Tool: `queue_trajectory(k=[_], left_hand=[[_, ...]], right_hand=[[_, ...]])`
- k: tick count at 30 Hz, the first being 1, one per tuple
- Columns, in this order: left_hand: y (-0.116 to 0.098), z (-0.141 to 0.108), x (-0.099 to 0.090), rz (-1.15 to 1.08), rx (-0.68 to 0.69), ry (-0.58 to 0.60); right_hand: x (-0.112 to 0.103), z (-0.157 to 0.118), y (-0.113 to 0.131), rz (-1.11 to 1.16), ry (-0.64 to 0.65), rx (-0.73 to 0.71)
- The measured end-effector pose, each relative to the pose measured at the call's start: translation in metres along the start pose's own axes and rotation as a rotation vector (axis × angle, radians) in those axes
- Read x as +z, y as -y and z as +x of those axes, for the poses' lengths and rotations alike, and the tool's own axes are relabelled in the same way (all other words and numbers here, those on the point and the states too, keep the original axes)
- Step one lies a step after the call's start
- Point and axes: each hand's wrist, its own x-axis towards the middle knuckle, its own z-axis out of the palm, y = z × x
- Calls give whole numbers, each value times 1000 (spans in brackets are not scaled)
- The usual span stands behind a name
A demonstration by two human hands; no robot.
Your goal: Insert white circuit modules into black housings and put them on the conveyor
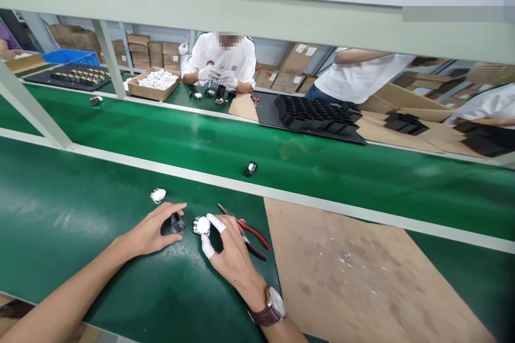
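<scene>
The left hand [149,231] is curved around a small black housing [176,223]; its fingers and thumb seem to grip it, though how firmly I cannot tell. The right hand [233,254] pinches a white-topped circuit piece [202,225] between thumb and forefinger, both covered with white finger caps [218,223]. The two parts are near each other, apart, above the green bench [48,214].

For good handling, I would advise to hold the circuit piece by its edges, as is done here, so that its components and wires are not pressed. The left grip should be steady but gentle, leaving the facing side of the housing free of fingertips. Both parts are best turned slowly, in good view.

Just beside the right hand, partly behind its fingers, lie red-and-black pliers [257,237]; the knuckles should not push against them. Beyond the left hand lies another circuit piece [159,195]. To the right, a brown sheet [362,273] covers part of the bench.

Farther, past a pale rail [161,166], a black part with white on it [250,169] lies on the green belt [193,142]. On the opposite side, a co-worker in white gloves [210,74] handles something small, near a carton of white pieces [155,92].
</scene>
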Motion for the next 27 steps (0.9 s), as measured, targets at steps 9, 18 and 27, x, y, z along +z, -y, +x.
queue_trajectory(k=[9,18,27], left_hand=[[7,0,-9,12,-99,111],[-7,6,10,83,179,-66],[-4,3,13,152,217,-55]], right_hand=[[-7,3,8,33,-28,4],[-7,-1,30,70,-7,-104],[-7,-2,30,6,-10,-127]])
